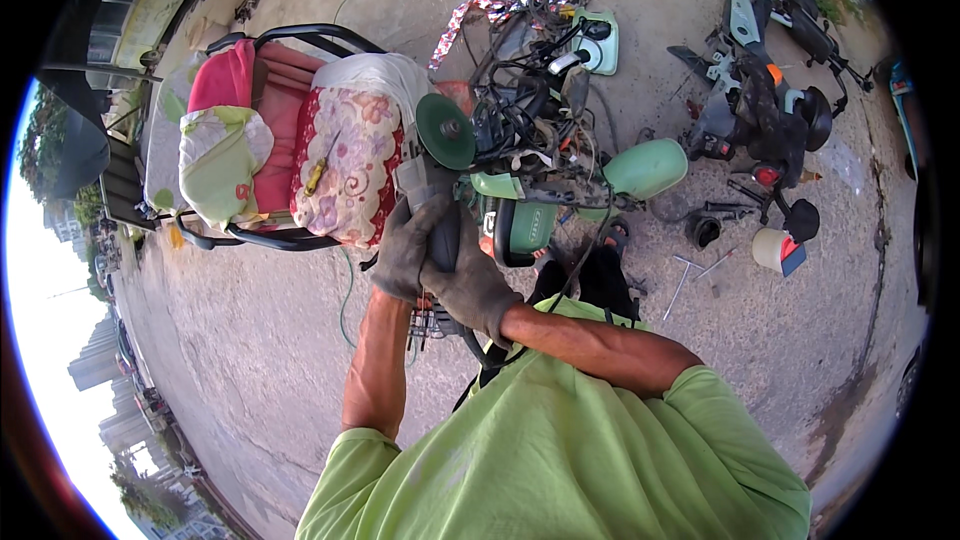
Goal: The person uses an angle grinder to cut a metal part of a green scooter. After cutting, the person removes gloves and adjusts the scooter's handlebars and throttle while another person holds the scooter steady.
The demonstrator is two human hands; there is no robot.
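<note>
In front of my chest I hold an angle grinder with a large green disc at its far end. My left hand, in a grey work glove, closes round the left side of its body. My right hand, gloved alike, wraps the handle from the right; its fingers are partly hidden. Just beyond and right of the disc stands a green scooter, opened up, with a tangle of dark wires and parts on top. Whether the disc touches the scooter, I cannot tell.
To the left, a cushioned seat with dark armrests carries a floral cover and a yellow-handled screwdriver. A partly stripped scooter stands at right. A T-shaped wrench and a whitish bucket are on the concrete. A cable crosses near my right arm.
</note>
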